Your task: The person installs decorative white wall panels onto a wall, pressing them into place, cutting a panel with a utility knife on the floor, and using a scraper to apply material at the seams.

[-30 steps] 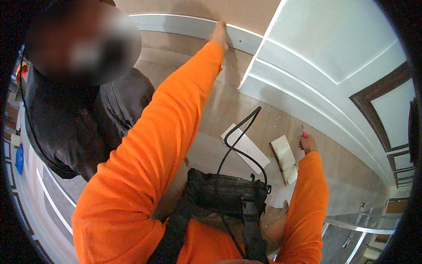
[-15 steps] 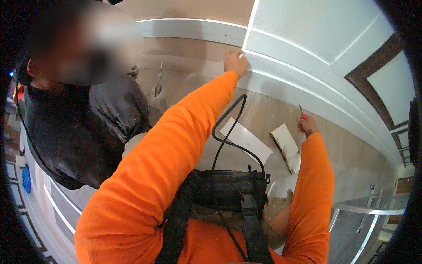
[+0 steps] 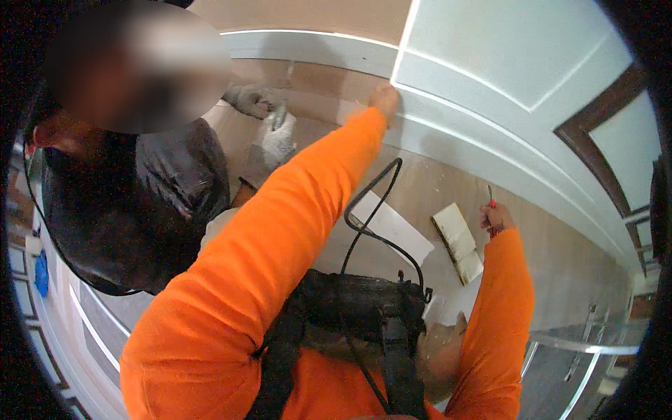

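My left hand (image 3: 383, 101) reaches forward to the low outside corner of the white wall trim (image 3: 448, 129). Its back faces me, so its fingertips and anything between them are hidden. Off to the right, over the floor, my right hand (image 3: 495, 220) is closed round a slim red-handled tool (image 3: 493, 204) whose thin dark tip points toward the wall; its exact kind is too small to tell. Beside that hand lies a cream rectangular block (image 3: 457, 234) with dark, worn edges. A flat white sheet (image 3: 399, 231) rests on the floor between my arms.
A person in dark clothing (image 3: 133, 203) crouches close on my left, their gloved hands (image 3: 278, 136) around a small greyish object by the wall. A black pouch (image 3: 360, 301) with a looping black cable (image 3: 374, 231) hangs at my front. Metal rails (image 3: 581, 345) stand at the lower right.
The other person's gloved hands have come into sight by the wall. My left hand has turned slightly at the corner, its fingers less visible; my right hand still holds the red-handled tool.
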Demonstrator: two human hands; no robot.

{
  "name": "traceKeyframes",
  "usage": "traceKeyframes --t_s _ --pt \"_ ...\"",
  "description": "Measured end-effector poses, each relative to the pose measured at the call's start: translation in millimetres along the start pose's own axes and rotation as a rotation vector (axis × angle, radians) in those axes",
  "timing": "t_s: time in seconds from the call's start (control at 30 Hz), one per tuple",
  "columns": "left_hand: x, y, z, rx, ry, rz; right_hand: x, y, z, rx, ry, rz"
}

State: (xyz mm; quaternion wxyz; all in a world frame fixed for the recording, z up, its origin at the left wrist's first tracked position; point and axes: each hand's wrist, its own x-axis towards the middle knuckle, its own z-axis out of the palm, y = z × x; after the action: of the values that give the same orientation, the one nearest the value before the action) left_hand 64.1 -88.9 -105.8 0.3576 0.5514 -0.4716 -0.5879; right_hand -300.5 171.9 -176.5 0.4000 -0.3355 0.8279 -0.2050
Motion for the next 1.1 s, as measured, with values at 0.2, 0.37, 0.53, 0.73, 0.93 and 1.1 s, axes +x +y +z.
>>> traceKeyframes --t_s 0.2,0.37,0.53,0.73,0.93,1.1 --pt "-24 4 -22 1.412 -0.688 0.489 7 -13 13 0.098 -0.075 0.0" --pt "-52 33 -43 0.665 0.139 0.454 29 2 11 -0.085 -0.062 0.002" --pt "-37 62 -54 0.05 0.32 0.373 25 12 -3 0.112 -0.066 -0.009" --pt "27 33 -95 0.164 0.431 0.366 22 -20 27 0.073 -0.127 -0.027" --pt "-6 52 -50 0.19 0.424 0.349 0 1 -8 0.063 -0.037 0.047" --pt "28 -17 -71 0.768 -0.095 0.202 -3 -22 14 0.06 -0.027 0.004"
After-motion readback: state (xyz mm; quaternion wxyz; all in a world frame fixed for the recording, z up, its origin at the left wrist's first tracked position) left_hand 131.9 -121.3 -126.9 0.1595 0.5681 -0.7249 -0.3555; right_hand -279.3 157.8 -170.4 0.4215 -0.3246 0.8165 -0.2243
